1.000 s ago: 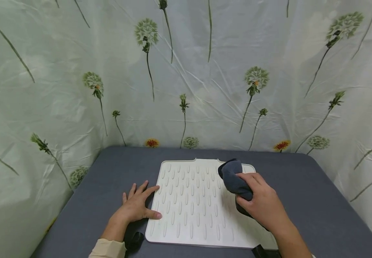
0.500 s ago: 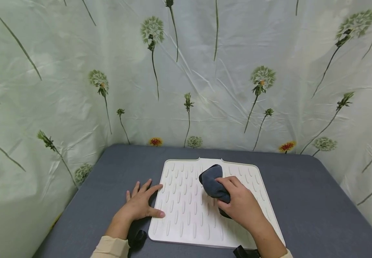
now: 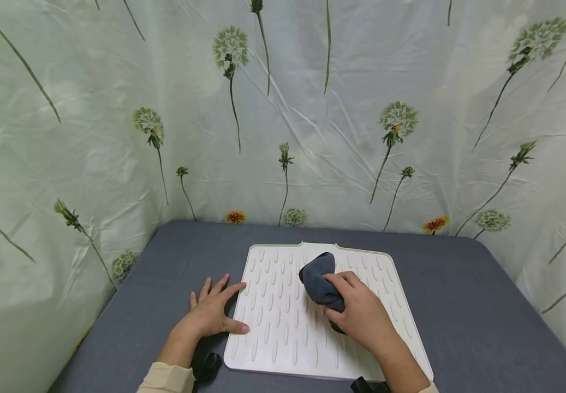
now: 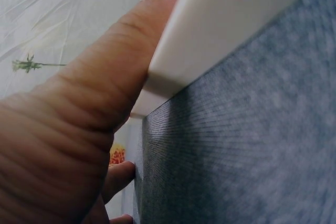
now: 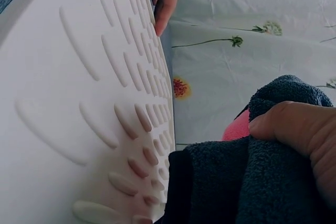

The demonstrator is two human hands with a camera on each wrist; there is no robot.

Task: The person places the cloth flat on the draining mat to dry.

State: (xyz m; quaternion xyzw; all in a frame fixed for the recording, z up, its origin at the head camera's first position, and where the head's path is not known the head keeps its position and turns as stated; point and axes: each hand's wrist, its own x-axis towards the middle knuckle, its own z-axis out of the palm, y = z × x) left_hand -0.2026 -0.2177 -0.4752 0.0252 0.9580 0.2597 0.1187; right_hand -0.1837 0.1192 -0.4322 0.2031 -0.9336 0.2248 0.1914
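A white ridged mat (image 3: 273, 327) with rows of raised oval bumps lies flat on the table. My left hand (image 3: 206, 316) is spread at its left edge, with the thumb and forefinger touching the rim; the left wrist view shows the thumb (image 4: 121, 51) over the mat's side wall (image 4: 199, 30). Over the mat's middle, my right hand (image 3: 358, 311) grips a bunched dark blue-grey cloth (image 3: 319, 278). In the right wrist view the towelling cloth (image 5: 268, 177) is pinched under the thumb, and a bit of pink (image 5: 237, 127) shows in its folds. Whether the cloth touches the bumps is hard to tell.
The table (image 3: 459, 305) has a dark grey-blue cover that runs out beyond the mat on both sides. A pale curtain (image 3: 341, 120) printed with dandelions hangs behind and around it. Black straps (image 3: 209, 367) sit at both wrists.
My right hand has moved left across the mat with the cloth, from its right part to the middle, mostly in the first half second. The left hand has stayed at the left edge.
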